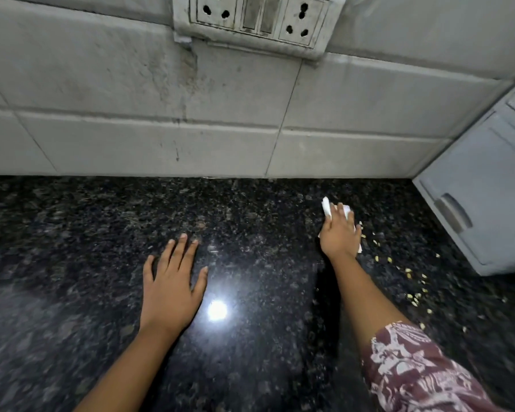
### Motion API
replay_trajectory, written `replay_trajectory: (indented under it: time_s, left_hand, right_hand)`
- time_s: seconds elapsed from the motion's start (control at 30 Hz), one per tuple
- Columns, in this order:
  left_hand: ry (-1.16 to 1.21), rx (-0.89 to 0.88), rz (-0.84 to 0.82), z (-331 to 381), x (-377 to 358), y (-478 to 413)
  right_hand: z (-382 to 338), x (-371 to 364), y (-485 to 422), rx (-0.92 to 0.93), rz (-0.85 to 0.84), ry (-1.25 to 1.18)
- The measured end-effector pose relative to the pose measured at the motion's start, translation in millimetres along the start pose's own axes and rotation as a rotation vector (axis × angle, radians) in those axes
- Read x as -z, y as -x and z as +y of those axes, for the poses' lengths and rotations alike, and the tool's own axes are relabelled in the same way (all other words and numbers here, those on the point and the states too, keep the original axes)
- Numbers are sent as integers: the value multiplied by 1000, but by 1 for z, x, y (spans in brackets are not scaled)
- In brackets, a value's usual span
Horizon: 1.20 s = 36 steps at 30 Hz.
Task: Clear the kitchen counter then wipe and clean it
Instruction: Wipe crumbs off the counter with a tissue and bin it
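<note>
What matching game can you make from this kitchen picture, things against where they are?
Things:
1 white folded paper wipe
2 small pale yellow crumbs
3 grimy white plastic socket panel
4 left hand

Places:
A on the grey tiled wall
B flat on the black speckled stone counter
C under the right hand
D scattered beside the pale grey cabinet door

Pairs: 1-C, 2-D, 3-A, 4-B.

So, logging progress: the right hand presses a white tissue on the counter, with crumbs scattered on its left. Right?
Not quite: the head view shows the crumbs scattered on the right of the right hand and its white tissue, toward the cabinet.
</note>
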State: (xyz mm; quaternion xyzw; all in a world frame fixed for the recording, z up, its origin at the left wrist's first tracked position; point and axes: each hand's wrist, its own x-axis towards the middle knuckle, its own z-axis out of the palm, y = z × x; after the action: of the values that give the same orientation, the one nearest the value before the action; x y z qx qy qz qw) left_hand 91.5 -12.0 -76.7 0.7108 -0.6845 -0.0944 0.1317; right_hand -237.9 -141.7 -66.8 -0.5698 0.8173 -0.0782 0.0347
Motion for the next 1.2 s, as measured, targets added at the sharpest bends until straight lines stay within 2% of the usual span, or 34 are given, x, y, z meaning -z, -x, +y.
replay_trajectory:
  time_s: [0.1,0.2,0.27,0.33,0.4,0.5,0.6,0.7,0.83,0.97,1.1,1.2]
  left_hand:
    - [-15,-7,-8,1,0,1]
    - [-15,29,-27,6,2,-1]
    - [24,22,-26,23,3,-4]
    - [66,-71,-25,52,1,-10]
    - [121,-164,-45,90,-4,-20]
    - [193,-234,-62,142,-19,-39]
    - [235,-245,-69,195,-36,-56]
    - [216,-237,-90,227,-54,-70]
    - [110,-182,-71,239,-72,-74]
    - [94,-185,-28,238,-76,-74]
    - [92,-185,-19,235,-78,-76]
    - [91,-188,-20,235,-78,-75]
  right_hand:
    - [30,6,26,-181,38,-21]
    - [59,17,53,-335,98,-140]
    - [79,33,64,-395,232,-292]
    - [96,54,67,-403,397,-397]
    - [120,75,62,-349,512,-391]
    - [164,98,45,-226,543,-250]
    - [224,105,28,-77,426,-36]
    - [266,93,8,56,272,-45]
    - [294,65,-19,104,-4,-81]
    - [297,47,-35,96,-107,63]
    - [285,54,-55,153,-135,-67]
    - [267,57,-50,368,-248,-203]
